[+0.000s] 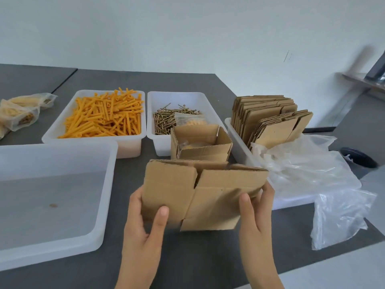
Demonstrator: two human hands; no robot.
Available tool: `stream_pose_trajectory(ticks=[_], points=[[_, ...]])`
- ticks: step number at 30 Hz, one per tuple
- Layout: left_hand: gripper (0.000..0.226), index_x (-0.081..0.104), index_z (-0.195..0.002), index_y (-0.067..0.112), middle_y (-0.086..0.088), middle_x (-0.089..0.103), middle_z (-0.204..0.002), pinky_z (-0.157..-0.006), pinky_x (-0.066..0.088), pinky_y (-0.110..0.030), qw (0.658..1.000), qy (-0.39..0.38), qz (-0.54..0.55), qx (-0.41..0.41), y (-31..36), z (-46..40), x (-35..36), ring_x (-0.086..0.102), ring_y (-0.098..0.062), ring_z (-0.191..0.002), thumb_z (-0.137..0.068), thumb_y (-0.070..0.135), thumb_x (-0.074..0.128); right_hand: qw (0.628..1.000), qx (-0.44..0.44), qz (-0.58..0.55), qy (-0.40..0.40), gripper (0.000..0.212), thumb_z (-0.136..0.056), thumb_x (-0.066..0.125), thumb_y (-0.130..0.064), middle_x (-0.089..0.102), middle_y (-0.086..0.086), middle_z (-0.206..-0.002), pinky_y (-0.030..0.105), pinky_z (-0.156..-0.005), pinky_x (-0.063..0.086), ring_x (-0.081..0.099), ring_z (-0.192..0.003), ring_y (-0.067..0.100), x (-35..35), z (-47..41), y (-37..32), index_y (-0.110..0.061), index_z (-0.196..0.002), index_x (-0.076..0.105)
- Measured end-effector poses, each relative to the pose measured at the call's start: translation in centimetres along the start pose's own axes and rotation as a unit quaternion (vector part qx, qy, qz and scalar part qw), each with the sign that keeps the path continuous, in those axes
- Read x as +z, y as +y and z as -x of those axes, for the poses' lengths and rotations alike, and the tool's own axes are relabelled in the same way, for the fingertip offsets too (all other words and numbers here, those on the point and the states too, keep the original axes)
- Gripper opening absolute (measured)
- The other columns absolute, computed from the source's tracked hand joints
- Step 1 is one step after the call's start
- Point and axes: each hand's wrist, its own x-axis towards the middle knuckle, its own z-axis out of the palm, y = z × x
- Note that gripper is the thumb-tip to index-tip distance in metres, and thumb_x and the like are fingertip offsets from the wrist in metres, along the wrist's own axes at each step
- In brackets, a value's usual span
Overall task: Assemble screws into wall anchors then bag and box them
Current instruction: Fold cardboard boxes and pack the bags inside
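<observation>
**Flat carton in hand, not yet erected**

Head view: both hands, left (143, 222) and right (257, 213), grip the flattened brown corrugated cardboard box (200, 195) at its side edges above the grey table (187, 257). Judged light, stiff, crease-prone; hold by the edges.

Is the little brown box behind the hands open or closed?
Open. The small cardboard box has its top flaps standing up, and you can see a clear bag with something yellow inside. It stands upright on the table.
</observation>
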Motion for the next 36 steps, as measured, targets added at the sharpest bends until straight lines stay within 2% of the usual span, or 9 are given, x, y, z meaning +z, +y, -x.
stream_pose_trajectory(ticks=[3, 6, 12, 17, 21, 25, 30, 33, 36], points=[[0.103, 0.008, -0.139, 0.07, 0.043, 0.027, -0.144, -0.11, 0.035, -0.039, 1.0, -0.022, 0.006, 0.009, 0.7, 0.4, 0.5, 0.032, 0.013, -0.134, -0.056, 0.079, 0.069, 1.0, 0.006, -0.004, -0.019, 0.06, -0.093, 0.043, -0.048, 0.044, -0.023, -0.146, 0.028, -0.11, 0.033, 0.039, -0.136, -0.004, 1.0, 0.8, 0.1, -0.037, -0.15, 0.029], [0.125, -0.004, -0.147, 0.062, 0.026, 0.015, -0.159, -0.115, 0.031, -0.055, 0.997, -0.039, 0.001, 0.065, 1.6, 0.8, 1.4, 0.023, -0.008, -0.148, -0.051, 0.083, 0.073, 1.0, -0.012, -0.005, -0.027, 0.057, -0.089, 0.044, -0.064, 0.039, -0.038, -0.142, 0.007, -0.101, 0.034, 0.035, -0.133, -0.014, 2.2, 1.6, -0.3, -0.054, -0.143, 0.029], [0.104, 0.009, -0.155, 0.048, 0.02, 0.028, -0.158, -0.103, 0.038, -0.043, 0.988, -0.027, 0.017, 0.15, 2.5, 0.1, 1.1, 0.036, -0.01, -0.143, -0.072, 0.078, 0.065, 0.999, -0.042, -0.031, 0.013, 0.038, -0.085, 0.041, -0.056, 0.056, -0.019, -0.133, 0.035, -0.105, 0.039, 0.051, -0.128, 0.009, 2.5, 2.1, -1.0, -0.059, -0.122, 0.05], [0.093, 0.017, -0.153, 0.049, 0.009, 0.034, -0.157, -0.105, 0.044, -0.049, 0.987, -0.055, 0.048, 0.141, 1.9, 0.0, 1.0, 0.041, -0.022, -0.141, -0.075, 0.085, 0.05, 1.0, -0.017, -0.009, -0.012, 0.031, -0.081, 0.044, -0.064, 0.058, -0.02, -0.117, 0.029, -0.093, 0.037, 0.053, -0.117, 0.001, 2.2, 1.5, -1.1, -0.049, -0.105, 0.056], [0.066, 0.026, -0.15, 0.049, 0.017, 0.039, -0.153, -0.105, 0.041, -0.017, 0.984, -0.013, -0.001, 0.178, 1.8, 0.5, 1.1, 0.044, -0.011, -0.138, -0.09, 0.077, 0.036, 0.999, 0.024, -0.019, -0.042, 0.071, -0.059, 0.045, -0.095, 0.053, -0.02, -0.116, 0.022, -0.092, 0.034, 0.049, -0.118, -0.005, 2.0, 0.4, -0.1, -0.038, -0.097, 0.062], [0.06, 0.026, -0.15, 0.051, 0.008, 0.038, -0.156, -0.108, 0.035, -0.015, 0.984, -0.01, -0.02, 0.179, 2.0, 0.6, 1.1, 0.041, -0.014, -0.141, -0.094, 0.073, 0.03, 0.997, 0.034, -0.032, -0.054, 0.095, -0.044, 0.048, -0.1, 0.05, -0.018, -0.118, 0.023, -0.094, 0.035, 0.05, -0.115, -0.006, 2.3, 0.1, -0.3, -0.019, -0.092, 0.066], [0.062, 0.021, -0.15, 0.056, 0.016, 0.032, -0.159, -0.111, 0.034, -0.017, 0.985, -0.007, -0.028, 0.171, 1.5, 0.4, 0.6, 0.037, -0.008, -0.143, -0.091, 0.076, 0.03, 0.981, 0.024, 0.086, -0.175, 0.034, -0.071, 0.045, -0.089, 0.041, -0.009, -0.138, 0.015, -0.108, 0.023, 0.034, -0.137, 0.005, 2.7, -2.3, -2.6, -0.069, -0.095, 0.059], [0.06, 0.025, -0.148, 0.057, 0.019, 0.034, -0.157, -0.108, 0.039, -0.031, 0.983, 0.013, -0.037, 0.179, 1.2, 0.3, 0.4, 0.039, -0.008, -0.142, -0.092, 0.075, 0.03, 0.977, 0.035, 0.067, -0.2, 0.105, -0.035, 0.02, -0.108, 0.043, -0.032, -0.129, 0.03, -0.119, 0.018, 0.036, -0.132, -0.003, 2.5, -2.8, -2.2, -0.048, -0.114, 0.05], [0.056, 0.034, -0.144, 0.058, 0.014, 0.042, -0.153, -0.104, 0.045, -0.028, 0.984, 0.031, -0.031, 0.171, 1.2, 0.2, 0.1, 0.045, -0.009, -0.137, -0.091, 0.076, 0.032, 0.974, 0.048, 0.092, -0.2, 0.086, -0.047, 0.025, -0.1, 0.042, -0.051, -0.113, 0.02, -0.112, 0.022, 0.033, -0.124, -0.016, 2.9, -2.7, -2.2, -0.053, -0.115, 0.048]])
